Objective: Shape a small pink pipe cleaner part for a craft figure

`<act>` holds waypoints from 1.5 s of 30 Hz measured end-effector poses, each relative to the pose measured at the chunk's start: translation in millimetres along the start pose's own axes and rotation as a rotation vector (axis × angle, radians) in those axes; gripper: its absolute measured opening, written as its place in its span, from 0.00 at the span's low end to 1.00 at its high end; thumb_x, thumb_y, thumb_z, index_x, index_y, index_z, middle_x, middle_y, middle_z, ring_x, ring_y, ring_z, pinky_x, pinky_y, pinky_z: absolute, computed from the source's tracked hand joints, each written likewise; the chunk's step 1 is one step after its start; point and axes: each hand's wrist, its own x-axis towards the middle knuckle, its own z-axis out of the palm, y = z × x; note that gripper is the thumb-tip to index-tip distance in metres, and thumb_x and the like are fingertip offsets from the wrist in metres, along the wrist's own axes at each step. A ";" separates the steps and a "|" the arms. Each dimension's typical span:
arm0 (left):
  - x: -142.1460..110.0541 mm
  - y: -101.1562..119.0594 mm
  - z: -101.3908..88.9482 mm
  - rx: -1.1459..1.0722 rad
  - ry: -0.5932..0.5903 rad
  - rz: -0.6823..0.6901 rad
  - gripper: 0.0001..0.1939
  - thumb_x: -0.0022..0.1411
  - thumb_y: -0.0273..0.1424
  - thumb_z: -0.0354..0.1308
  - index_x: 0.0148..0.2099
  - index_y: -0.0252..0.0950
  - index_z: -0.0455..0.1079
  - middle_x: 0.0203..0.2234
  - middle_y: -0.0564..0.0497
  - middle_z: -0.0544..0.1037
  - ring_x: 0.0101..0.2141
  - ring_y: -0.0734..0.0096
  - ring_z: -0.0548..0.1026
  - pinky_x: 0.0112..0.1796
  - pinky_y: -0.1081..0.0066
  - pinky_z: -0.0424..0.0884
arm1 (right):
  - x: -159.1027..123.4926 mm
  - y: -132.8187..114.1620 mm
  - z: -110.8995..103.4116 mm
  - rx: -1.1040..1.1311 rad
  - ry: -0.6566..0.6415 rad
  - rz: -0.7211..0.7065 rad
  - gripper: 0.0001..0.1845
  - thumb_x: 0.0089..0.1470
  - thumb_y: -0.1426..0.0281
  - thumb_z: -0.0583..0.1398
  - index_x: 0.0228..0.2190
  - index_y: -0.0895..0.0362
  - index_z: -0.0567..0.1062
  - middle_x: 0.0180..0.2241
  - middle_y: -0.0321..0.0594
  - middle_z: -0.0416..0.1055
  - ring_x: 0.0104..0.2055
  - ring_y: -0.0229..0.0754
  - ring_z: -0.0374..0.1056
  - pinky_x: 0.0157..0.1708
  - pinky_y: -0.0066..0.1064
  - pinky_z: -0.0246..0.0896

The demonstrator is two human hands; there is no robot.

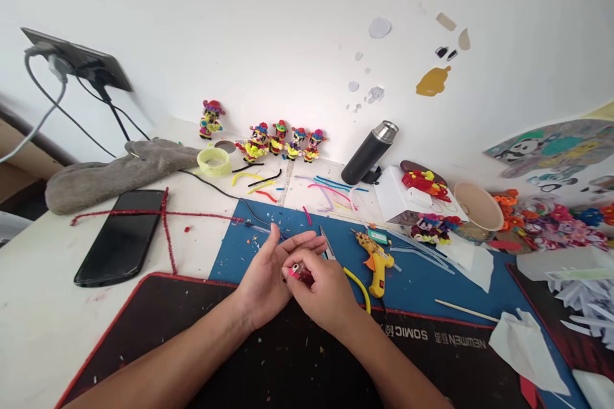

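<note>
My left hand point(271, 281) lies palm up over the black mat, its fingers stretched out and the thumb apart. Above that palm, my right hand point(323, 291) pinches a small red and pink piece point(300, 273) with a pale spot on it; most of it is hidden by my fingers, so I cannot tell its exact kind. Just beyond my hands lie scissors point(328, 243), partly covered. A yellow glue gun point(378, 262) rests to the right of my right hand, and a thick yellow pipe cleaner point(359, 287) curves between them.
Several small colourful figures point(259, 142) stand along the wall. Loose pipe cleaners point(329, 188) are scattered before them. A black flask point(367, 156) leans at the back, a phone point(122, 236) lies left under red glittery stems, and a tape roll point(213, 162) sits behind. Paper scraps point(527, 351) lie right.
</note>
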 end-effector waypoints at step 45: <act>9.4 8.2 -5.5 -0.056 -0.086 0.082 0.41 0.73 0.58 0.45 0.64 0.24 0.67 0.60 0.26 0.76 0.61 0.44 0.75 0.66 0.53 0.62 | -5.5 9.9 -0.1 -0.004 -0.034 -0.063 0.12 0.59 0.75 0.63 0.41 0.49 0.83 0.36 0.34 0.85 0.30 0.40 0.77 0.34 0.29 0.66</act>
